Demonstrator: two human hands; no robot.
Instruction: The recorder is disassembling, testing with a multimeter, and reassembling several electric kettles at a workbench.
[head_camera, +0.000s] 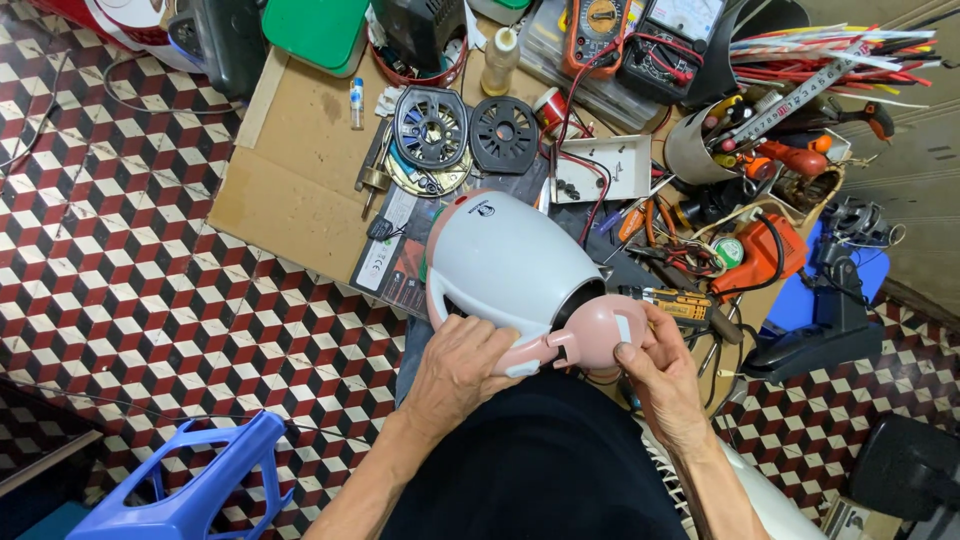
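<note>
We held the white electric kettle (510, 262) on its side over our lap, our left hand (462, 365) clenched around its handle with the fingers (492, 335) curled over the grip. Our right hand (655, 370) grasped the pink lid (598, 335) at the kettle's mouth, thumb (632, 357) pressed on its face. Just beyond the right fingertips lay a yellow-handled screwdriver (680, 303) on the cardboard sheet (290, 190).

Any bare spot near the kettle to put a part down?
Bare cardboard left of the round black fan guards, below the green lid. Tiled floor further left is open. Right of the white-and-pink kettle is crowded: multimeters, tool cup, orange soldering gun.
</note>
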